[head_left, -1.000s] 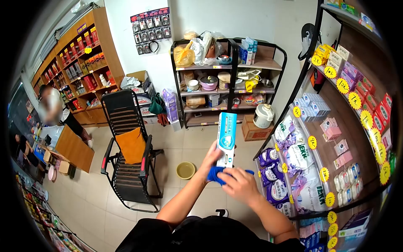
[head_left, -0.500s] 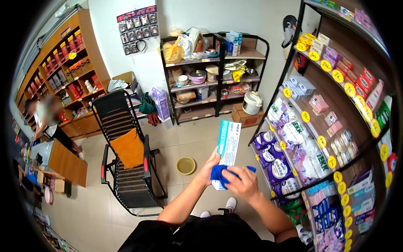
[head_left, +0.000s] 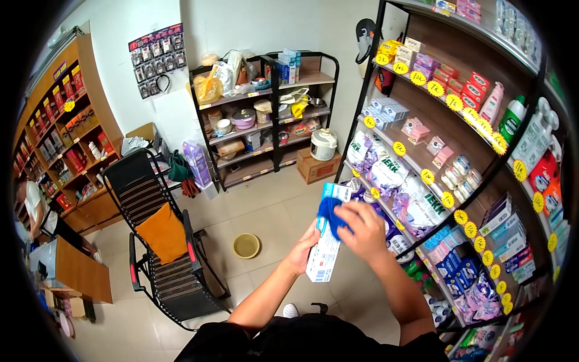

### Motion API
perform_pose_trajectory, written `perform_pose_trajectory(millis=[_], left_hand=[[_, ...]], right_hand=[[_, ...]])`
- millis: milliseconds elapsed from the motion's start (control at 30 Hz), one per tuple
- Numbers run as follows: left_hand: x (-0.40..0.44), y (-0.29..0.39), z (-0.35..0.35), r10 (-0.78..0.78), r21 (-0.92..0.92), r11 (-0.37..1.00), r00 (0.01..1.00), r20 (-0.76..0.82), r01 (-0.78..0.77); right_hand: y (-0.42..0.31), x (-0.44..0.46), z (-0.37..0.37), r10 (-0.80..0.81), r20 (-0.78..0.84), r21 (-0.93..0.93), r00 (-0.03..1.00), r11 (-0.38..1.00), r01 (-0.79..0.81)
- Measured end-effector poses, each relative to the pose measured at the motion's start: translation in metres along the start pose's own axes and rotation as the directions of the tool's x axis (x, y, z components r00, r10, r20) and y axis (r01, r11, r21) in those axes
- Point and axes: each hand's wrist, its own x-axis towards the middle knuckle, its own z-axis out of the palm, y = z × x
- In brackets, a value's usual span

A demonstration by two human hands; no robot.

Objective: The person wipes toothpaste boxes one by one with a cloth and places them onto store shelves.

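A long white and blue carton (head_left: 324,259) with printed text stands tilted in front of me. My left hand (head_left: 303,248) is closed round its left side, thumb along the edge. Against the upper part of the carton lies a bunched blue cloth (head_left: 332,216), pressed there by my right hand (head_left: 363,232). The fingers of that hand are bent over the cloth and slightly blurred. Part of the carton's face is hidden behind the cloth and fingers.
Shelves of priced goods, including detergent bags (head_left: 386,172), rise on my right. A black reclining chair (head_left: 181,298) with an orange cushion (head_left: 163,234) stands left. A bowl (head_left: 246,246) sits on the floor, and a rice cooker (head_left: 324,145) by the back rack. Another person (head_left: 39,208) is far left.
The blue cloth has moved from the carton's lower part up to its upper part with my right hand. My view has turned right, bringing more of the right-hand shelves into sight.
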Motion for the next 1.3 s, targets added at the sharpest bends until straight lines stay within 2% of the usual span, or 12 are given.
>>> perform_pose_trajectory(millis=[33, 67, 167, 333, 433, 533, 633, 733, 833, 1000, 1167, 1300], left_hand=[[0.002, -0.004, 0.006, 0.007, -0.022, 1.0, 1.0, -0.023, -0.007], [0.006, -0.012, -0.005, 0.04, -0.032, 0.999, 0.993, 0.113, -0.037], [0.011, -0.016, 0.026, -0.009, 0.069, 0.998, 1.0, -0.017, 0.01], [0.018, -0.06, 0.053, -0.01, 0.316, 0.948, 0.994, 0.107, -0.024], [0.011, -0.102, 0.074, -0.026, 0.488, 0.869, 0.977, 0.211, -0.082], [0.004, -0.156, 0.088, 0.008, 0.6, 0.765, 0.936, 0.353, -0.233], [-0.013, -0.201, 0.115, -0.068, 0.722, 0.643, 0.919, 0.389, -0.258], [-0.029, -0.243, 0.152, -0.117, 0.711, 0.671, 0.916, 0.383, -0.212], [-0.038, -0.275, 0.171, -0.136, 0.693, 0.687, 0.898, 0.418, -0.218], [-0.043, -0.317, 0.205, -0.197, 0.641, 0.735, 0.833, 0.517, -0.224], [-0.033, -0.363, 0.228, -0.34, 0.544, 0.839, 0.768, 0.543, -0.013], [-0.019, -0.394, 0.249, -0.402, 0.527, 0.848, 0.706, 0.583, 0.048]], right_hand=[[-0.005, -0.018, -0.005, -0.01, 0.038, 0.002, 0.999, 1.0, 0.01], [-0.011, -0.036, -0.01, -0.019, 0.076, 0.005, 0.997, 1.0, 0.018], [-0.031, -0.084, -0.033, -0.037, 0.179, 0.022, 0.983, 0.999, 0.033], [-0.039, -0.154, -0.087, 0.11, 0.237, 0.078, 0.965, 0.988, -0.132], [-0.04, -0.184, -0.142, 0.415, 0.001, 0.22, 0.91, 0.888, -0.405], [-0.041, -0.199, -0.218, 0.435, -0.253, 0.075, 0.864, 0.899, -0.431], [-0.05, -0.198, -0.291, 0.37, -0.225, -0.11, 0.901, 0.91, -0.401], [-0.063, -0.202, -0.343, 0.25, 0.06, -0.203, 0.966, 0.951, -0.234], [-0.075, -0.229, -0.38, 0.301, 0.142, -0.264, 0.943, 0.93, -0.257], [-0.08, -0.291, -0.428, 0.335, 0.055, -0.282, 0.941, 0.909, -0.307], [-0.097, -0.335, -0.47, 0.376, -0.018, -0.452, 0.926, 0.824, -0.343], [-0.1, -0.361, -0.497, 0.44, -0.061, -0.524, 0.896, 0.75, -0.404]])
